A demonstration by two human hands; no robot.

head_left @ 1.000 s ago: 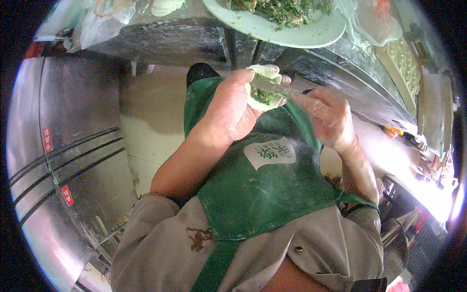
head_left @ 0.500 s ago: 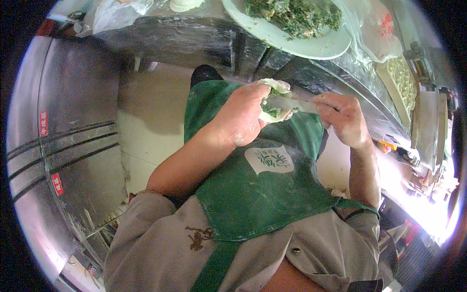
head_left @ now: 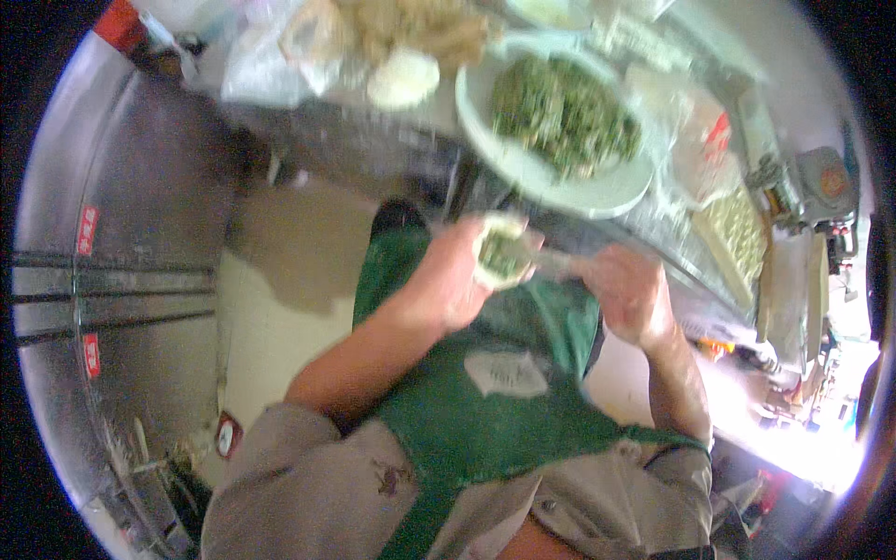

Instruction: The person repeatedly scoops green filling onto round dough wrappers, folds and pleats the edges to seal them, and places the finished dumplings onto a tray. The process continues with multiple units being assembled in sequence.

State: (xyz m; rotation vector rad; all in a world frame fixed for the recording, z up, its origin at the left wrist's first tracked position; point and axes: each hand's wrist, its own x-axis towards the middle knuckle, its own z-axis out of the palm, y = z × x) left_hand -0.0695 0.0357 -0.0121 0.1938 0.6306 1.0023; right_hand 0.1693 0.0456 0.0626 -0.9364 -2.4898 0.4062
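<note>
My left hand (head_left: 453,280) is cupped around a round dough wrapper (head_left: 485,268), its pale rim facing up. Green chopped filling (head_left: 505,254) lies in the wrapper's middle. From the right, my right hand (head_left: 627,289) grips a flat, pale spatula (head_left: 558,264), whose tip reaches to the filling; motion blur hides its exact end. Beyond both hands, on the counter, stands a large pale plate (head_left: 597,199) heaped with the same chopped green filling (head_left: 569,112).
A pile of white dough wrappers (head_left: 403,79) lies left of the plate, beside a clear plastic bag (head_left: 266,70). Right of the plate are a plastic bag with a red mark (head_left: 695,140) and a tray of small pale pieces (head_left: 737,245). A metal cabinet (head_left: 149,168) stands at left.
The view has tilted up, so more of the counter and the whole plate show. My hands appear lower, still together at the wrapper, with the spatula still at the filling.
</note>
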